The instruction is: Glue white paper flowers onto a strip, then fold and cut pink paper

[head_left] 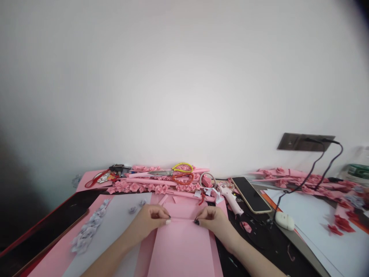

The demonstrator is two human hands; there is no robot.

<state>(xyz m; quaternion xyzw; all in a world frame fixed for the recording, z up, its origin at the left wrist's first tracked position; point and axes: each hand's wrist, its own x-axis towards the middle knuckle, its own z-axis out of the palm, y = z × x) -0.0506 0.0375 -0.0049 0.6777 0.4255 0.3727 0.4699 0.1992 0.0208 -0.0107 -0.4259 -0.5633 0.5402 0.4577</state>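
A sheet of pink paper (181,250) lies in front of me, with a crease or rolled edge running across it between my hands. My left hand (155,217) pinches that edge on the left side, thumb against fingers. On the right side my right hand (208,219) pinches the same edge, its fingertips dark at the nails. More pink paper lies under the sheet. To the left, a white sheet (123,227) rests on pink paper and carries a row of pale paper flowers (89,231).
Scissors (170,173) lie on pink flower stems (152,188) along the wall. A glue gun (232,200), a phone (252,194) and a white earbud case (285,221) are to the right. Black cords hang from the wall socket (305,142). Red paper flowers (343,223) lie on white sheets.
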